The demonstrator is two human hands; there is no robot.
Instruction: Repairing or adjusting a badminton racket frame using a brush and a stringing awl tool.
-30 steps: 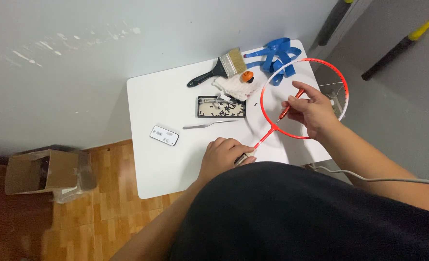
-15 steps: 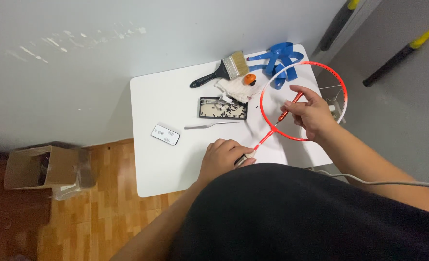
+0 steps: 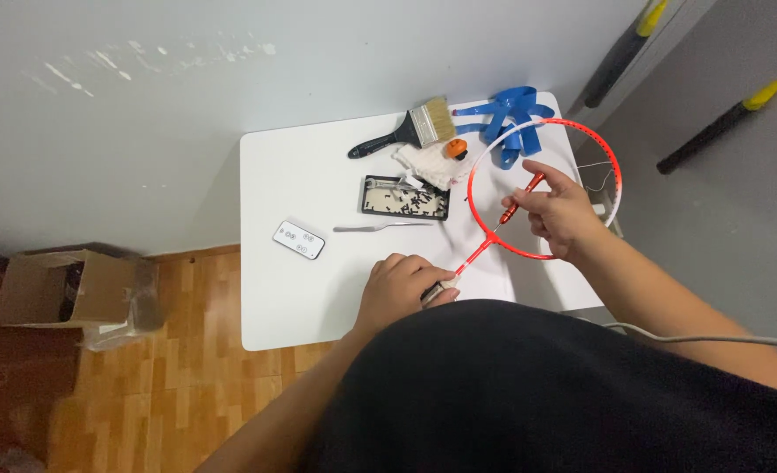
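Note:
My left hand grips the handle of a red racket near the table's front edge; its unstrung hoop reaches out over the right side of the white table. My right hand holds a small red awl-like tool with its tip at the lower part of the hoop. A loose string hangs inside the hoop on the right.
On the table lie a black tray of small parts, a thin metal tool, a small white remote, a paintbrush, a white cloth with an orange piece and blue straps. A cardboard box sits on the wood floor at left.
The view has shifted slightly. My right hand with the red tool stays at the hoop, and my left hand keeps its hold on the handle.

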